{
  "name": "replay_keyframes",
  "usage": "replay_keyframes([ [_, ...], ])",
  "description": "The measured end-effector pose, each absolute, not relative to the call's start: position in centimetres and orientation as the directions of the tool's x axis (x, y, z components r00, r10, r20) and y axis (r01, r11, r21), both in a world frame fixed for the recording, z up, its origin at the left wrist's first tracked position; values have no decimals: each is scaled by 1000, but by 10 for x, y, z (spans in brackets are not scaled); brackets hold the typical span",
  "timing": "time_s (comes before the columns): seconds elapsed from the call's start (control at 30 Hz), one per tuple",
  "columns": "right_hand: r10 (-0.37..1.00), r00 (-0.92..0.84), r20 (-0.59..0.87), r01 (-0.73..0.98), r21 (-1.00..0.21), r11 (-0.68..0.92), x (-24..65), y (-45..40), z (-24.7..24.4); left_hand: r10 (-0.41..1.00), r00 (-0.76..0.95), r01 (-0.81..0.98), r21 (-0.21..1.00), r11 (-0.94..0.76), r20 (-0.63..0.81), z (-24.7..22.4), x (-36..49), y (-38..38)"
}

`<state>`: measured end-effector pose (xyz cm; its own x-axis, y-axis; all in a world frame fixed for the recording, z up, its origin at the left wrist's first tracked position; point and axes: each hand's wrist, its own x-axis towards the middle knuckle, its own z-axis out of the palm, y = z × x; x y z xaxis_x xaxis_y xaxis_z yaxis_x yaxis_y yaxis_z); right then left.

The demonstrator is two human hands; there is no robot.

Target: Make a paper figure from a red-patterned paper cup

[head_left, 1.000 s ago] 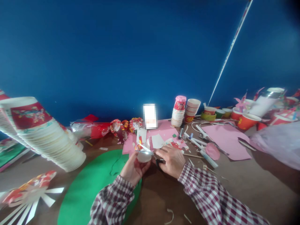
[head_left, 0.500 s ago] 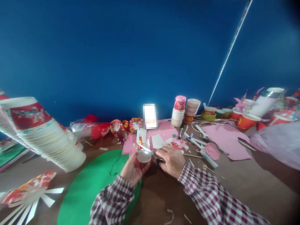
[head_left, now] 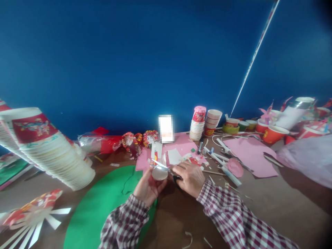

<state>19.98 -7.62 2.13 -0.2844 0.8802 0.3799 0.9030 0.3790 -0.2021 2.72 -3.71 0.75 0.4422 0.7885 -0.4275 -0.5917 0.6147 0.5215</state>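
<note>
Near the middle of the table, my left hand point(head_left: 148, 188) is closed around a small pale paper piece with a rounded base point(head_left: 159, 174). My right hand point(head_left: 190, 177) grips the dark handles of a pair of scissors point(head_left: 160, 166), whose blades point left across the top of that piece, slightly parted. Green paper point(head_left: 109, 204) lies under and left of my left hand. Just beyond the hands is pink paper point(head_left: 178, 141) with white and red scraps on it.
A large leaning stack of paper cups point(head_left: 57, 155) stands at the left, above a cut strip flower point(head_left: 38, 218). Two cup stacks point(head_left: 197, 126) rise at the back. Pink paper point(head_left: 251, 155), a glue tube point(head_left: 230, 175), orange cups point(head_left: 275, 134) and a plastic bag point(head_left: 308, 159) are at right.
The scissor blades have shifted a little at the top of the paper piece. Both hands stay in nearly the same place.
</note>
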Motion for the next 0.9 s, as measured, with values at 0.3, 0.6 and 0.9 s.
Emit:
replay_keyframes([
  [0.3, 844, -306, 441, 857, -259, 446, 200, -76, 15, 797, 452, -613, 511, 603, -400, 8, 28, -36],
  [0.6, 831, -16, 556, 874, -396, 282, 204, -73, 14, 835, 400, -636, 543, 549, -377, 10, 26, -37],
  [0.9, 880, 210, 426, 957, -276, -95, 236, -64, 18, 898, 354, -719, 538, 440, -261, 13, 22, -35],
])
